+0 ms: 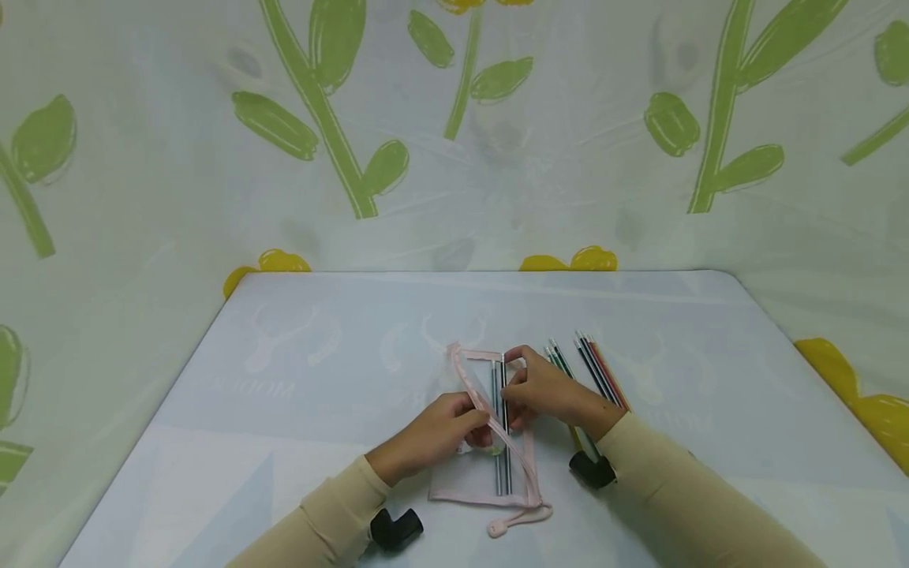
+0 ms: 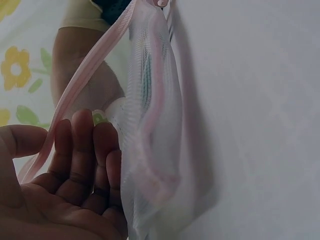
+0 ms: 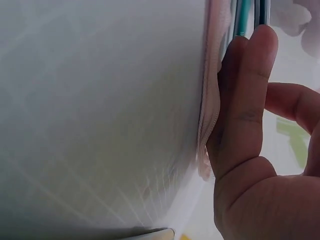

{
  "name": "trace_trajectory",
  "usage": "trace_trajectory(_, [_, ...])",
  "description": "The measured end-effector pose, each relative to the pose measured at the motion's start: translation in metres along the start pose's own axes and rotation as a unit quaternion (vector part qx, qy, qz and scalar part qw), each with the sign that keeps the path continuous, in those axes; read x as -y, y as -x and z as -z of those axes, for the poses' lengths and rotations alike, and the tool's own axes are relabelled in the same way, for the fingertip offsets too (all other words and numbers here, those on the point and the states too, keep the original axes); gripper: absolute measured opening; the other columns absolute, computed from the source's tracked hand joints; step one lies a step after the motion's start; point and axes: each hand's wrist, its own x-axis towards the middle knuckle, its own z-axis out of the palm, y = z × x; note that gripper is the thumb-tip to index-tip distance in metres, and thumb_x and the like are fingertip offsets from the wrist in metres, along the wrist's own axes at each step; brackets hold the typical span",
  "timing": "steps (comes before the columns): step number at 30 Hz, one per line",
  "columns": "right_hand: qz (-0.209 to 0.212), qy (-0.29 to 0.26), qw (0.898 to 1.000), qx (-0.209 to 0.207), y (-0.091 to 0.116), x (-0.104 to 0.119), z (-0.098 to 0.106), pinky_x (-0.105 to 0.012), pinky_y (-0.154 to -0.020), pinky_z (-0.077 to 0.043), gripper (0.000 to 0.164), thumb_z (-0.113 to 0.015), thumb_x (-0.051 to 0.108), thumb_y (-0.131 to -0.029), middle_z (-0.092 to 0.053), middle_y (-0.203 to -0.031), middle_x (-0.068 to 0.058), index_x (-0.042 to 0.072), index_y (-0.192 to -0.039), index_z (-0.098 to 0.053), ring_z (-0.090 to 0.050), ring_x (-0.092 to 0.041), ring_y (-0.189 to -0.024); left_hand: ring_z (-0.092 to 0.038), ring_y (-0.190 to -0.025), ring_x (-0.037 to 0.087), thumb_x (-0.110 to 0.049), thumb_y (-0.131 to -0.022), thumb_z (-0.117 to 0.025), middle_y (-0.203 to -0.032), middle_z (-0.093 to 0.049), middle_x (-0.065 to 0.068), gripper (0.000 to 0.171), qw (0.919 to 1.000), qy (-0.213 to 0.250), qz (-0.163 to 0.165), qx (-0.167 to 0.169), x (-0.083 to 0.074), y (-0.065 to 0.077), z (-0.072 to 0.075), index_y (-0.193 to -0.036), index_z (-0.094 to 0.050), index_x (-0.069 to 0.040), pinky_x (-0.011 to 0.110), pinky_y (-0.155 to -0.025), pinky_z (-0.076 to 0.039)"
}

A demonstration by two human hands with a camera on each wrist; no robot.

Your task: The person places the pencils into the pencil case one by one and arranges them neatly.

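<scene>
A white mesh pouch [image 1: 454, 483] with pink edging lies on the table before me. My left hand [image 1: 436, 432] pinches its pink zip strip [image 2: 80, 82] between thumb and forefinger, lifting it away from the mesh. Several slim pencils [image 1: 499, 476], dark and teal, run lengthwise at the pouch. My right hand [image 1: 550, 390] is at their far end, forefinger and thumb on a dark pencil [image 1: 506, 410]. In the right wrist view its longer fingers [image 3: 247, 110] lie against the pink edge, with a teal pencil [image 3: 243, 19] just beyond the tips.
Beside the right forearm lie two loose groups of pencils, a greenish one [image 1: 561, 359] and a dark and red one [image 1: 600, 367]. A pink pull cord [image 1: 521, 519] trails from the pouch's near corner. Black wrist cameras [image 1: 396, 528] hang under the sleeves.
</scene>
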Motion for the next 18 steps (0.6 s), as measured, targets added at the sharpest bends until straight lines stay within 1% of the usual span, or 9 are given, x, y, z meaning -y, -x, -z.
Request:
trace_trajectory(12, [-0.016,0.006,1.000,-0.010,-0.0038,0.0014,-0.0041,-0.034,-0.056,-0.058,0.063,-0.063,0.001,-0.088,-0.065,-0.093,-0.017,0.002,-0.142,-0.032,-0.067,-0.020,-0.057,-0.063,-0.077,0.008,-0.017,-0.101,-0.047,-0.088,-0.070,0.012,0.030,1.0000,0.003,0.001,0.004,0.0012,-0.0007,0.0013,-0.112,-0.064,0.005,0.026,-0.076,-0.052])
trace_trajectory(18, [-0.020,0.031,0.999,-0.017,-0.0027,0.0055,-0.0061,-0.032,-0.056,-0.058,0.063,-0.066,0.002,-0.087,-0.067,-0.091,-0.015,0.003,-0.141,-0.034,-0.068,-0.018,-0.056,-0.063,-0.077,0.008,-0.017,-0.101,-0.047,-0.087,-0.070,0.012,0.030,1.0000,0.002,-0.001,0.004,0.0014,-0.0007,0.0015,-0.111,-0.063,0.006,0.026,-0.076,-0.052])
